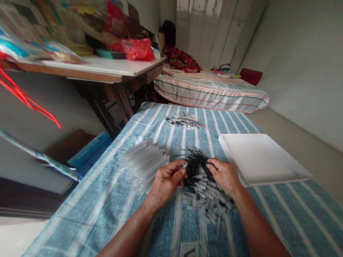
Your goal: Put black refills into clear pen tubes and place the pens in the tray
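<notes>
Sticks (197,159), left hand (169,177), right hand (224,175), both pinching

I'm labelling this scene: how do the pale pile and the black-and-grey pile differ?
The pale pile looks whitish; the black-and-grey pile mixes dark and light. The pale pile's sticks lie mostly parallel; the black-and-grey pile's grey pieces lie jumbled. Both rest on the striped cloth.

My worktop (104,194) is covered by a blue cloth (278,217) with pale stripes. On it, to my left, I have translucent sticks (144,162) lying side by side. Near the middle, a heap of slender black pieces (197,157) meets a pile of short greyish pieces (207,194). A shallow white tray (268,153) lies to my right; thin dark pieces (183,120) lie clustered farther off.
</notes>
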Available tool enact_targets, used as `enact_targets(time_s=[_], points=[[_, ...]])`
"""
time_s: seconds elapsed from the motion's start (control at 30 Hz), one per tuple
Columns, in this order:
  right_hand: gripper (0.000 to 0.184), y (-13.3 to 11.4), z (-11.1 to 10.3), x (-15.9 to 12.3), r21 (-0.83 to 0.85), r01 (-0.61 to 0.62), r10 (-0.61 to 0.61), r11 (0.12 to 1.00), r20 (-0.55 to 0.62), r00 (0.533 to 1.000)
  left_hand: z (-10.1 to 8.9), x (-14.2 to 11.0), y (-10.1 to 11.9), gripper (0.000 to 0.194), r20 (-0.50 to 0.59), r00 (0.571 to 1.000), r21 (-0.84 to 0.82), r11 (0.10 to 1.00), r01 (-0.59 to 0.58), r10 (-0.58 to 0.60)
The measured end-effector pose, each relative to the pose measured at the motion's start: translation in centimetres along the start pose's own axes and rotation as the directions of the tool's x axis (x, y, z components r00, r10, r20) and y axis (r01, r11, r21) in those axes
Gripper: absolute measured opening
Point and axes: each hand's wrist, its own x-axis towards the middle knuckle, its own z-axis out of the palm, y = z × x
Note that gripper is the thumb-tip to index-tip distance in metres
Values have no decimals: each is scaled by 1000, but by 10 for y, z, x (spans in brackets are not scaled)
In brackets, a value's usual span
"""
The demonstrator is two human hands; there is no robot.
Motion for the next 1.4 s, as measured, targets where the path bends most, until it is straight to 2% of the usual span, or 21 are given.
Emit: enact_targets(time_s=[0.1, 0.2, 0.4, 0.5, 0.63, 0.97, 1.07, 1.13, 1.2, 1.27, 1.33, 1.4], points=[[25, 1, -2, 4, -112, -2, 20, 994, 158, 987, 0, 0, 0, 39, -5, 1000, -40, 999, -9, 9], [25, -5, -7, 6, -171, 27, 23, 985, 281, 959, 0, 1, -2, 36, 4, 1000, -37, 999, -10, 11], [24, -5, -20, 5, -125, 13, 37, 992, 387, 921, -1, 2, -4, 31, 0, 1000, -17, 1000, -4, 4], [25, -2, -21, 5, -112, 24, 24, 993, 403, 915, 0, 1, -3, 29, 2, 1000, 11, 1000, 2, -2], [22, -2, -17, 5, -137, 98, -33, 986, 414, 910, 1, 2, -4, 31, 20, 1000, 53, 999, 9, -10], [20, -6, -12, 2, -175, 157, -86, 972, 361, 929, 2, 1, -6, 32, 64, 997, 97, 995, 27, -34], [22, -3, -11, 2, -52, 110, -88, 993, 315, 945, 1, 2, -6, 32, 78, 996, 107, 994, 33, -41], [22, 1, -11, 1, 183, 31, -80, 983, 266, 961, 1, 2, -6, 31, 100, 994, 110, 993, 31, -43], [21, 4, -11, 0, 469, -75, -39, 880, 230, 972, 1, 1, -7, 31, 127, 991, 103, 994, 23, -36], [22, 4, -11, -2, 691, -178, 26, 701, 225, 974, 2, -1, -7, 31, 168, 985, 90, 996, 17, -32], [23, 0, -10, -3, 820, -248, 82, 516, 241, 967, 3, -3, -8, 31, 208, 977, 70, 997, 24, -38], [22, -8, -8, -4, 888, -278, 104, 366, 258, 961, 5, -4, -8, 31, 240, 969, 40, 998, 50, -58]])
